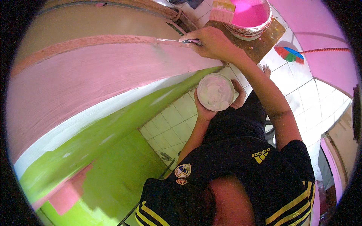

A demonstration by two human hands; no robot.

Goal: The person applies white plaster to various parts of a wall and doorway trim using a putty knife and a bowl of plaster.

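Along the left, a pink wall (94, 67) is running in a curve, with white and green bands beneath it. At its far end a small dark-handled tool (193, 41) is pointing left, its long axis lying nearly level and roughly following the wall's reddish upper strip (94, 40); its tip is meeting or nearly meeting that strip, which one I cannot tell. The right hand (211, 43) is gripping it, fingers curling closed around the handle, back of the hand facing up, while the forearm is slanting up and leftward from a bent elbow. Below, the left hand (204, 111) is cupping a round tub (215, 74) from underneath, fingers wrapping its sides; the tub's open mouth is facing up, showing pale pinkish paste (215, 92). Farther right, a wide brush (221, 16) is resting against a pink-lined bucket (252, 33), which is standing on a paint-spotted counter (272, 39). A multicoloured broom (292, 54) is lying beyond.
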